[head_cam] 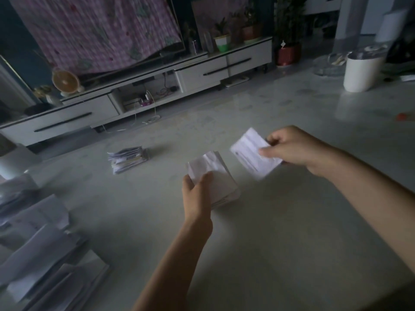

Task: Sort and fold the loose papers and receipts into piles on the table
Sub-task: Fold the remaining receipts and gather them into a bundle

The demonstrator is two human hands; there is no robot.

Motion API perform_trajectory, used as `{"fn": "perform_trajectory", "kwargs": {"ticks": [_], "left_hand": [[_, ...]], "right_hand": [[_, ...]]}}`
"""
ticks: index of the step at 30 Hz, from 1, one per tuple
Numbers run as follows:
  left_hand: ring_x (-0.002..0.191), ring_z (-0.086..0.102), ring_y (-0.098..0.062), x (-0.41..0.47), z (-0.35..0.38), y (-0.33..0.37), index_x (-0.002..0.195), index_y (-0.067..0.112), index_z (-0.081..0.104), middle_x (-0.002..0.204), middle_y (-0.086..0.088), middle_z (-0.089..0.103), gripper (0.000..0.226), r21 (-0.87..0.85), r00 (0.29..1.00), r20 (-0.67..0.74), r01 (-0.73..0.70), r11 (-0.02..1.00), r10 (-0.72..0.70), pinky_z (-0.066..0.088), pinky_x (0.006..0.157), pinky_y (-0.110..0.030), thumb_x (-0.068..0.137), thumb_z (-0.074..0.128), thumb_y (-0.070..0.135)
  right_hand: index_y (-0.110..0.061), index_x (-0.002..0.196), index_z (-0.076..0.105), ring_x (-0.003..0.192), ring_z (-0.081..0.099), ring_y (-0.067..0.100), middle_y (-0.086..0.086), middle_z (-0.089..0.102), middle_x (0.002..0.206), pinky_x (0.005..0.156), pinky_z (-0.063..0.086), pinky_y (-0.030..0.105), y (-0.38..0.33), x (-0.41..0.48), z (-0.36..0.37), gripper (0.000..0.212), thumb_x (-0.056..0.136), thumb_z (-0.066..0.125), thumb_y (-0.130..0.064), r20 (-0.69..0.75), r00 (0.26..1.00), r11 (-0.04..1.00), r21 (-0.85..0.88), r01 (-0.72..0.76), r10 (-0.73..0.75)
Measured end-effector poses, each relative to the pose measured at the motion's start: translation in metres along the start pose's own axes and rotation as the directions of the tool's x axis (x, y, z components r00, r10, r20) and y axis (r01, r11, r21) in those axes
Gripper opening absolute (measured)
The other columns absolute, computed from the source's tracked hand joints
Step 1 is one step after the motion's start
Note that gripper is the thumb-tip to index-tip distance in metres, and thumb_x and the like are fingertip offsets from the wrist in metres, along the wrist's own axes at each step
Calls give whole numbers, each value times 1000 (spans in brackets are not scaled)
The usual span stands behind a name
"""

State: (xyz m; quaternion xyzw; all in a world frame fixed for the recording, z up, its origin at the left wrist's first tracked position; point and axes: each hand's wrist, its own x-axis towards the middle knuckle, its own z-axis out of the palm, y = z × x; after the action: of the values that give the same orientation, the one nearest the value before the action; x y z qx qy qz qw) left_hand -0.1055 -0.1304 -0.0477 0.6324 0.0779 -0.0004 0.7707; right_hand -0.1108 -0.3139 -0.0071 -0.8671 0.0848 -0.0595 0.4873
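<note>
My left hand had its grip closed round one thick bundle of papers, thumb across the top sheet, held just above the tabletop so the bundle would not fan apart. My right hand pinched a single slip at its edge between thumb and fingers, lifted clear beside the bundle, I judge so I could read which pile it belonged to. One finished pile of folded receipts sat alone farther out to the left, well apart from both hands. A heap of loose sheets lay overlapping at the near left edge, too jumbled and blurred to count.
</note>
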Motion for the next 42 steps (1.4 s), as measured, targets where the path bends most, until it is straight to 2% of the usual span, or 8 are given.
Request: {"fn": "perform_trajectory", "kwargs": {"ticks": [3,11,17,21,26,33,39,42], "left_hand": [[70,48,-16,2,1,-3,88,15,51,81,-5,52,8,14,999,-21,26,1000,-25,39,61,-29,88,48,8],[86,62,-22,-6,5,-2,100,19,60,96,-9,66,39,-83,996,85,9,996,-2,51,70,-31,98,28,41],[76,55,-18,-6,5,-4,90,16,50,90,-9,56,12,-23,995,52,-81,996,82,49,60,-25,89,48,4],[77,56,-14,-10,7,-6,90,16,45,86,-6,55,12,-29,988,112,-106,994,109,52,71,-35,92,45,4],[69,55,-1,-1,-4,-5,91,19,40,82,1,51,23,71,922,241,-329,942,304,48,58,-15,91,44,-4],[79,54,-6,9,-9,-19,96,20,36,88,5,51,31,253,877,375,-408,877,300,49,76,-29,69,53,19],[74,53,-5,8,-5,-14,91,18,44,85,0,52,24,136,919,256,-341,930,300,47,66,-19,91,46,-6],[69,59,-9,11,-6,-3,87,8,56,77,-4,60,17,69,945,239,-244,967,222,48,61,-22,71,60,5]], "right_hand": [[-5,90,64,65,54,12,5,62,75,52,43,17,-24,-15,12,12,83,66,-14,142,989,939,343,-11,-40],[-8,83,61,77,60,19,5,66,83,60,41,26,-14,-24,69,18,79,70,-23,-48,993,991,-82,102,-106],[-11,128,41,116,46,22,10,46,125,97,39,29,-8,-23,77,60,79,70,-30,-106,982,984,-111,142,-154],[-9,114,38,108,55,16,5,55,118,92,45,28,-11,-30,87,34,93,52,-32,203,977,972,235,11,-61],[-7,108,49,103,61,21,8,63,112,91,49,40,-1,-21,87,27,93,53,-29,82,977,962,209,177,-198],[-3,108,53,107,54,32,17,57,112,88,41,36,24,-12,89,33,91,49,-31,99,945,805,-500,318,-312],[-9,89,55,90,61,29,11,65,91,79,49,40,6,-12,82,4,89,56,-13,-53,977,971,109,213,-208],[-17,81,55,71,58,18,3,60,77,61,46,29,-5,-13,64,12,87,58,-8,105,987,965,244,96,-125]]}}
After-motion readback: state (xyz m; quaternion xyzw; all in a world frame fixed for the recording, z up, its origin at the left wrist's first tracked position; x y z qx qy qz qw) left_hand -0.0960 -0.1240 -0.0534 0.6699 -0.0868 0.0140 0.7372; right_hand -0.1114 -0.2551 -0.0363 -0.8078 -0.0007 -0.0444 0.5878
